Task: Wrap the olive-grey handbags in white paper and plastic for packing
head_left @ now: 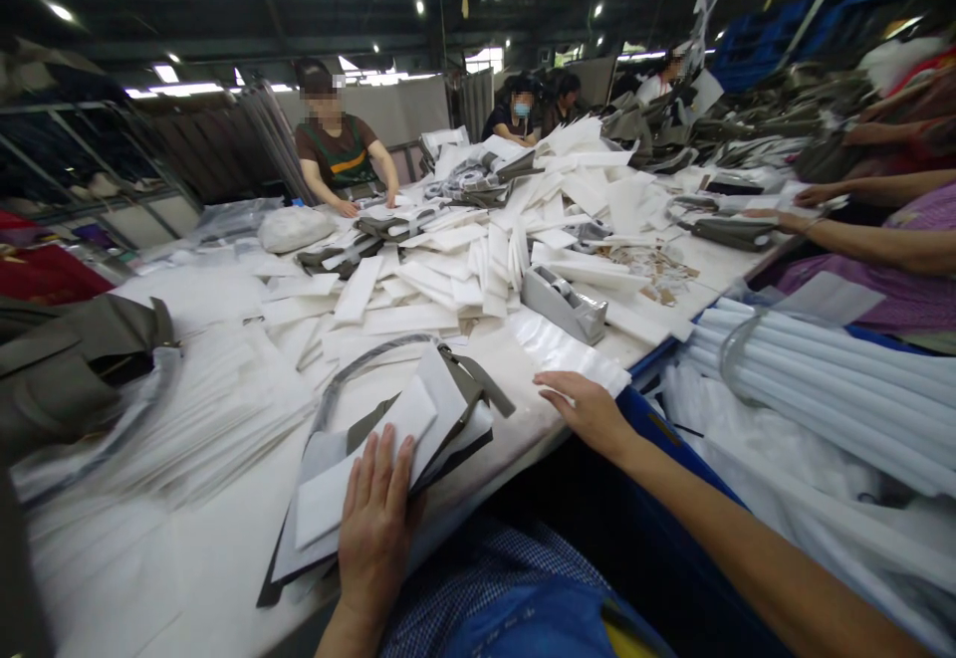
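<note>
My left hand (379,514) lies flat, fingers stretched out, on a folded white foam sheet (407,416). That sheet rests on a dark grey-green bag (478,379) at the table's front edge, with more white sheeting over it. The bag's handle (336,389), wrapped in clear film, arches out on its far side. My right hand (587,409) hovers to the right of the bag with its fingers extended and holds nothing I can see. It is near a sheet of clear plastic (557,344) and a grey tape dispenser (560,305).
Flat white sheets (216,389) spread over the left of the table, beside another grey-green bag (67,369). Folded white pieces (478,260) are heaped mid-table. At right are bundled white rolls (822,369) and a blue bin edge (672,449). Co-workers' hands (369,205) work across the table.
</note>
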`<state>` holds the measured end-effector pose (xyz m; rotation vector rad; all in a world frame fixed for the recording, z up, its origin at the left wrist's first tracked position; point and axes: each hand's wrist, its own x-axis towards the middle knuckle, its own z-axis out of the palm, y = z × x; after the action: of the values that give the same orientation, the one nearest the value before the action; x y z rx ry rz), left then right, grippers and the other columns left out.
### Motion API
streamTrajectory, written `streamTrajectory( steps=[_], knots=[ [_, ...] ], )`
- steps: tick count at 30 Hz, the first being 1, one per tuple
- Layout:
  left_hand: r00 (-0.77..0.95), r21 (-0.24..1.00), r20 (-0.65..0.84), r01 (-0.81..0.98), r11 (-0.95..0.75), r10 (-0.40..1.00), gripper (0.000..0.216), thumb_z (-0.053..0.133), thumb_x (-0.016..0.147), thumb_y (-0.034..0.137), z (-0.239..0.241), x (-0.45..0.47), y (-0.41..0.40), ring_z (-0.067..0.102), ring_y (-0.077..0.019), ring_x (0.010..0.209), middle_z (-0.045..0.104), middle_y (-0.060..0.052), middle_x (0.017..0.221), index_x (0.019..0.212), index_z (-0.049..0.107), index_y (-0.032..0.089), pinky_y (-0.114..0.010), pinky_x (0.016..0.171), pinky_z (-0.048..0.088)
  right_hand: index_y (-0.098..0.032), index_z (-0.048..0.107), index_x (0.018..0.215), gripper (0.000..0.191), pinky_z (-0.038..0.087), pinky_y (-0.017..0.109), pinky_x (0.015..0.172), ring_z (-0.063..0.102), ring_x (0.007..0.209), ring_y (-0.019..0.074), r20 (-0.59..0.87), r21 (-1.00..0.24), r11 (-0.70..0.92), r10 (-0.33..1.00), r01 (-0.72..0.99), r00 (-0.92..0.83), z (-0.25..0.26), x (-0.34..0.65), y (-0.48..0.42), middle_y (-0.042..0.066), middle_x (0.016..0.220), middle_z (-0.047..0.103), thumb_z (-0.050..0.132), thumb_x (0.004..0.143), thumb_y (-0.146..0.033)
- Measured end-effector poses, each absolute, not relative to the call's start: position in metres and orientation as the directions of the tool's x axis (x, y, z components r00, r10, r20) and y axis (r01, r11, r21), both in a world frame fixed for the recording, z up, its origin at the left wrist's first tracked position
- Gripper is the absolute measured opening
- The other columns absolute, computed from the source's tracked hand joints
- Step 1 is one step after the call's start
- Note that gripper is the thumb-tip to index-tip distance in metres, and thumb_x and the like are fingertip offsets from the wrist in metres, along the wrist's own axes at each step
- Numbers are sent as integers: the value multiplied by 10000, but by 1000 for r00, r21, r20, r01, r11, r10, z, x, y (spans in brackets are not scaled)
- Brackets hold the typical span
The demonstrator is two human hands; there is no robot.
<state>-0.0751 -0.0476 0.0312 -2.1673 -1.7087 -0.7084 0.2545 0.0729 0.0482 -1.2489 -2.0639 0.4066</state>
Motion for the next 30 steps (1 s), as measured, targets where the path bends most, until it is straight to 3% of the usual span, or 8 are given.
streamTrajectory(
  steps=[4, 9, 13, 18, 23, 25, 28, 30],
  knots=[
    [127, 106, 566, 969, -225, 815, 771, 503, 974, 207, 37, -82, -45, 259, -321, 1497, 255, -96, 1635, 1595, 56, 301, -548, 1163, 362, -208, 741, 1102, 239, 360, 662, 1090, 510, 1328, 374, 416, -404, 515, 839, 756, -349, 27, 293, 116, 134, 1341, 644, 682, 871, -222],
    [132, 96, 563, 970, -222, 816, 759, 494, 973, 216, 38, -86, -42, 265, -325, 1494, 248, -94, 1638, 1595, 68, 302, -547, 1157, 370, -256, 773, 820, 118, 378, 617, 1086, 623, 1207, 310, 403, -351, 545, 822, 762, -402, 23, 295, 138, 22, 1044, 780, 681, 882, -218],
    [140, 95, 563, 968, -232, 814, 746, 479, 976, 221, 36, -85, -42, 273, -324, 1491, 239, -78, 1642, 1594, 72, 314, -541, 1150, 381, -277, 771, 857, 148, 319, 654, 1109, 643, 1185, 297, 407, -367, 539, 826, 759, -390, 32, 286, 139, 9, 1079, 772, 638, 921, -268],
    [122, 100, 606, 969, -228, 786, 703, 491, 976, 252, 35, -87, -38, 318, -331, 1471, 301, -96, 1619, 1590, 149, 280, -539, 1133, 400, -267, 767, 909, 202, 364, 609, 1108, 692, 1100, 272, 396, -444, 522, 843, 729, -363, 43, 262, 107, 22, 1065, 776, 586, 952, -346],
    [99, 105, 660, 969, -222, 745, 669, 503, 978, 282, 38, -92, -33, 376, -333, 1441, 370, -122, 1582, 1578, 211, 241, -533, 1111, 423, -262, 775, 993, 284, 563, 348, 924, 722, 1002, 218, 135, -766, 447, 815, 463, -564, 52, 231, 52, 23, 1081, 771, 557, 967, -441],
    [83, 116, 671, 970, -215, 737, 675, 510, 974, 276, 39, -92, -33, 380, -329, 1439, 380, -129, 1576, 1578, 211, 235, -528, 1112, 424, -258, 729, 1162, 336, 516, 391, 1018, 671, 1132, 246, 142, -707, 488, 807, 511, -574, 47, 220, 49, 51, 1213, 726, 534, 977, -459],
    [72, 123, 665, 971, -204, 744, 689, 531, 962, 254, 40, -91, -32, 363, -322, 1450, 375, -125, 1579, 1575, 218, 240, -518, 1124, 413, -165, 539, 1423, 570, 320, 535, 1178, 454, 1386, 334, 235, -465, 481, 876, 743, -420, 28, 200, 65, 164, 1472, 521, 561, 953, -486],
    [81, 115, 658, 972, -206, 749, 694, 540, 957, 241, 39, -90, -31, 351, -319, 1457, 366, -119, 1585, 1574, 223, 246, -511, 1131, 406, -89, 460, 1473, 720, 253, 578, 1196, 328, 1453, 385, 209, -343, 436, 899, 832, -385, 14, 183, 76, 235, 1547, 387, 595, 920, -529]
  ],
)
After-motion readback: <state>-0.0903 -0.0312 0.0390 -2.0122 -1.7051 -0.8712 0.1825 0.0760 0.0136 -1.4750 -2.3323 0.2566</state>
